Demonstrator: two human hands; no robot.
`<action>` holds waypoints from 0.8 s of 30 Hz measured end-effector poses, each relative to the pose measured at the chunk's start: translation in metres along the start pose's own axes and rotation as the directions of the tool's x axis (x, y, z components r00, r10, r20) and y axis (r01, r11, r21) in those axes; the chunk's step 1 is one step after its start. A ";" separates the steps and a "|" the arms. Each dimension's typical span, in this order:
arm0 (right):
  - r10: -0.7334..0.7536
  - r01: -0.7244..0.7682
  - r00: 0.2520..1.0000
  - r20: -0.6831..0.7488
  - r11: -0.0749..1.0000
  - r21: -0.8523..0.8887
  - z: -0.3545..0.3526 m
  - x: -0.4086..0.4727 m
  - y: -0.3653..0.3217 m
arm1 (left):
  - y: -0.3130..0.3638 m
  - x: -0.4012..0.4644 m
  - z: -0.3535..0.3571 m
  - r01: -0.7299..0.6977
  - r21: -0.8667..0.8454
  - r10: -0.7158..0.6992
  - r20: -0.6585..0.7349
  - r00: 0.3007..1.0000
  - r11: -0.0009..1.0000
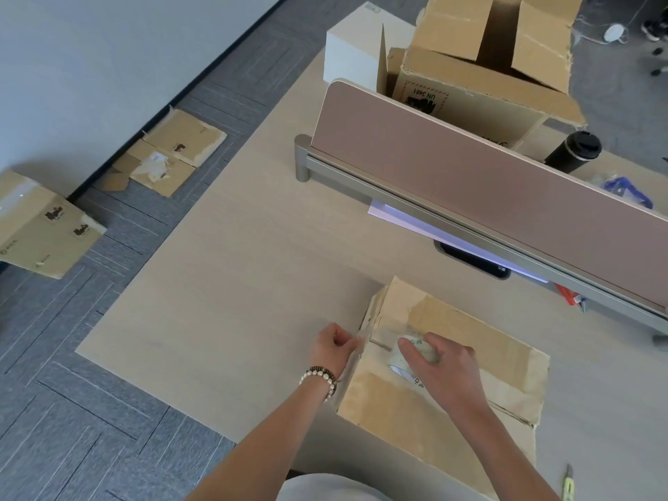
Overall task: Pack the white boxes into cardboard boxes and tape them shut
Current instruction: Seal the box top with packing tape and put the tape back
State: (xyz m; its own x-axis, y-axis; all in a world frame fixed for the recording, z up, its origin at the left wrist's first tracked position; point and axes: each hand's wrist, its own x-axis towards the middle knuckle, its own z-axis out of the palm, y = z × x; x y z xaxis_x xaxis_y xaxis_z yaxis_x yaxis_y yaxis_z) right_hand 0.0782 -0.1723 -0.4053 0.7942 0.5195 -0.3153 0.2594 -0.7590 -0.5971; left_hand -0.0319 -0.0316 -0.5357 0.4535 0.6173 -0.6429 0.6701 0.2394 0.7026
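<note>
— Cardboard box (448,359) first: where does it sit?

— On the desk (231,283), at the near edge, right in front of the person, with its top flaps folded down and old tape marks across them.

— And the hands?

— The right hand (439,363) lies on top of the box, its grip curled round a roll of clear tape (412,352). The left hand (334,343) is at the box's left edge; its grip pinches the loose end of the tape strip (361,341), stretched from the roll over that edge. A beaded bracelet (321,377) circles the left wrist.

— Any white boxes showing?

— One white box (352,52) stands at the far end of the desk, behind the divider panel (470,175), just beside a large open cardboard box (480,66).

— What else is around?

— A black tumbler (574,151) beyond the divider, a yellow-green utility knife (568,486) near the bottom right, flattened cardboard (170,153) on the carpet and a taped carton (39,226) by the wall.
</note>
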 end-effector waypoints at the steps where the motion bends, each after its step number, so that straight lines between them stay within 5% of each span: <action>1: 0.005 -0.005 1.000 0.008 1.000 0.002 0.000 0.000 0.000 | 0.004 -0.001 -0.006 -0.087 0.038 0.086 0.024 0.996 0.995; 3: 0.006 -0.006 1.000 0.021 1.000 -0.006 0.000 0.000 0.000 | 0.018 -0.006 -0.020 -0.246 0.040 0.237 0.168 0.957 0.968; 6: -0.008 0.008 1.000 0.005 1.000 0.000 0.001 0.001 0.001 | 0.031 -0.016 -0.034 -0.267 -0.176 0.319 0.490 0.811 0.948; 9: -0.077 0.078 0.997 -0.021 0.997 0.016 0.003 0.001 0.005 | 0.043 -0.028 -0.034 -0.361 -0.074 0.319 0.655 0.685 0.929; 13: -0.183 0.171 0.982 0.040 0.962 0.212 -0.006 -0.002 0.005 | 0.044 -0.040 -0.014 -0.441 0.120 0.298 0.579 0.759 0.889; 17: -0.106 0.013 0.976 0.191 0.899 0.437 -0.019 -0.003 0.021 | 0.030 -0.041 -0.002 -0.464 0.126 0.350 0.493 0.796 0.877; 24: -0.060 -0.059 0.971 0.232 0.879 0.473 -0.024 -0.006 0.030 | 0.031 -0.040 -0.001 -0.469 0.112 0.373 0.460 0.806 0.876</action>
State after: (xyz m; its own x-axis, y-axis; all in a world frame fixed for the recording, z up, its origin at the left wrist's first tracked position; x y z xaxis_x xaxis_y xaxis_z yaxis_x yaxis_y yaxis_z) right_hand 0.0940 -0.2074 -0.4039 0.6277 0.6412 -0.4414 -0.0782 -0.5122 -0.8553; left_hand -0.0303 -0.0485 -0.4880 0.8857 0.2417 -0.3965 0.4400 -0.1641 0.8829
